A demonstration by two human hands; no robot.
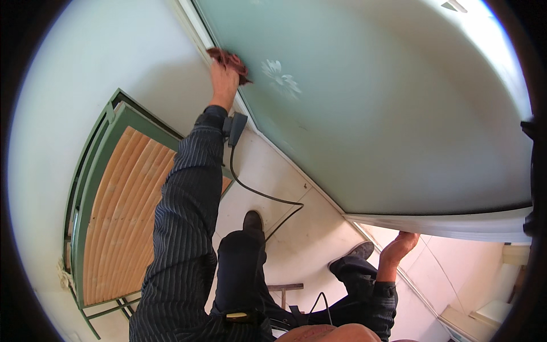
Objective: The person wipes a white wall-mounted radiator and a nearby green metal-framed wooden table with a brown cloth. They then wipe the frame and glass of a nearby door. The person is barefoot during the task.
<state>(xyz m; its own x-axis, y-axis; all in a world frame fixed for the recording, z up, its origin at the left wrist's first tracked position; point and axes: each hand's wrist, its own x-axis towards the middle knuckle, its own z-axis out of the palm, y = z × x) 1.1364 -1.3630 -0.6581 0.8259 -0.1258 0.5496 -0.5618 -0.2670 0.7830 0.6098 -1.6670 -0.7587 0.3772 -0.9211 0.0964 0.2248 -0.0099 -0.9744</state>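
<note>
My left hand [225, 83] is closed around a crumpled reddish-brown cloth [230, 63], which lies against the left edge of a frosted glass panel [363, 119] where the glass meets its white frame. White flower shapes show on the glass just right of the cloth. Low on the right, my right hand [397, 252] touches the white edge [427, 222] of the panel, its fingertips partly hidden behind that edge; how firmly they grip is not visible. A black device [236, 128] with a cable sits at my left wrist.
Left of my arm, a green metal frame with bamboo slats [124, 213] leans by the white wall. A T-shaped wooden piece [285, 288] is near my legs on the tiled floor. A floor track [410, 280] runs by my right foot. Pale furniture [474, 320] stands at lower right.
</note>
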